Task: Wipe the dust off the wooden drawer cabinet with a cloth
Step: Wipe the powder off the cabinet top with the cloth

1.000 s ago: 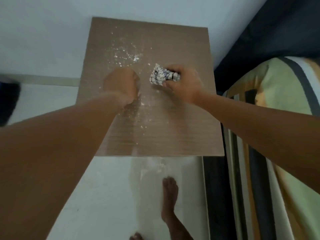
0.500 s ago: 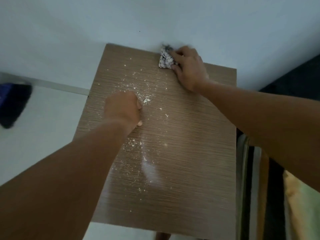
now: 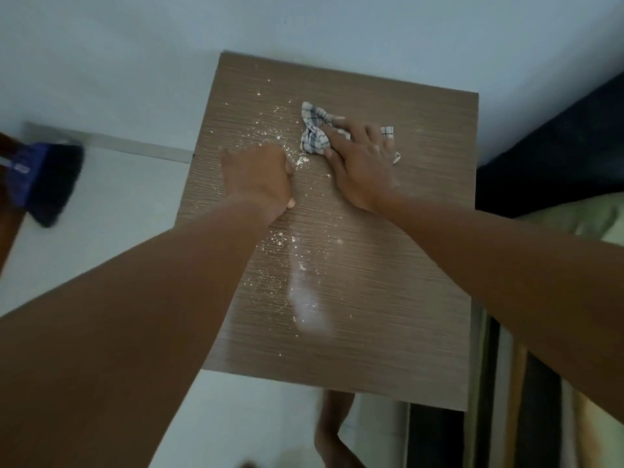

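Now, from the left: a blurred dark broom head [image 3: 44,184] shows over the floor, well apart from the wooden cabinet top [image 3: 388,298]. The left hand [image 3: 258,177] is as it was half a second ago, curled into a fist, holding nothing, resting on the top. White dust [image 3: 305,295] lies just right of it. The checked cloth [image 3: 314,133], earlier at the back edge by the wall, now sits further forward beside the specks. The right hand [image 3: 363,167] lies on it, fingers nearly straight, pressing it down.

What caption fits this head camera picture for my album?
Right hand presses a checked cloth on the dusty cabinet top; left hand rests there in a fist.
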Available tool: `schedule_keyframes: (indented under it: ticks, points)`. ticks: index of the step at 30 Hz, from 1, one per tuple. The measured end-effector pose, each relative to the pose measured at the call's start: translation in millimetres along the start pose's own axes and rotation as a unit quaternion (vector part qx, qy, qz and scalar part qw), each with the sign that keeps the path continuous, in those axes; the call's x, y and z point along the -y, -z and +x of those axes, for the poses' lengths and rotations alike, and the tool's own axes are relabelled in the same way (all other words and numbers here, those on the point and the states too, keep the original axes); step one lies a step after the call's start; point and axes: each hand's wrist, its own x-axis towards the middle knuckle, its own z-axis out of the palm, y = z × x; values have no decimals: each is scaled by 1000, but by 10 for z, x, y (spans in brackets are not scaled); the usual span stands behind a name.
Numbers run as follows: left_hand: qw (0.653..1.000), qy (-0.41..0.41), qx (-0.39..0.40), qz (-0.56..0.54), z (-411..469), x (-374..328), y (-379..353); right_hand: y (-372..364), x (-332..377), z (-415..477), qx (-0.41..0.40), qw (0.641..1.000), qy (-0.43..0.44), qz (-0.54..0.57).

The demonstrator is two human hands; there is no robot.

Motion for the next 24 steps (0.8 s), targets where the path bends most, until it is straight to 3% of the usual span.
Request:
schedule_keyframes:
  ticks: [8,16,20,24]
  points:
    - [993,-62,-94,45,-821,404,-357,-168,479,-1422,24,1000,5,5]
    - [984,-108,-55,127,-1873,891,-678,-393,1271,-2833,8,1000,-20,21]
    - [989,-73,-40,121,-1948,963,-786,-484,1454,-3192,-20,998,-7,63]
    - [994,-64,-30,87,-1858,959,-826,-491,1525,-3348,5,995,45,93]
